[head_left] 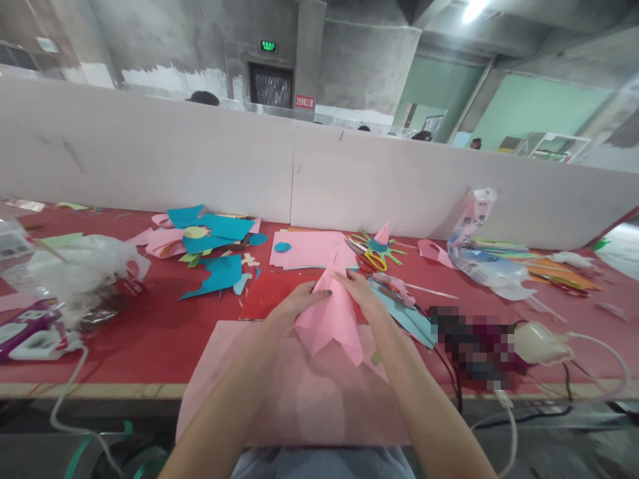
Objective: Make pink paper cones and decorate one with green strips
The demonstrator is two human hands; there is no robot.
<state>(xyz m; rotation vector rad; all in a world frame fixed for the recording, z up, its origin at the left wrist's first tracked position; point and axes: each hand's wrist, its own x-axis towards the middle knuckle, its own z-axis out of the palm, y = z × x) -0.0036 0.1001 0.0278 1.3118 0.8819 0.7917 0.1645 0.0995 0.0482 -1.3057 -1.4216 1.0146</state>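
Facing us, pink sheets (pixel 304 246), yellow-handled scissors (pixel 377 261) and blue scraps (pixel 219 229) crowd the red table (pixel 150 332) behind our pink paper cone (pixel 332 306); it's over the large pink sheet (pixel 319 399), forearms angled inward, left hand (pixel 307 296) and right hand (pixel 352 286) both grasping its sides, fingers curved round!

A folded pink paper cone (pixel 333 309) points away, its jagged open edge flaring nearer.

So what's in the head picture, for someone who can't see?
A person's left hand and right hand hold a pink paper cone at a red table. Beyond it lie paper scraps, yellow-handled scissors and a smaller pink cone with green strips.
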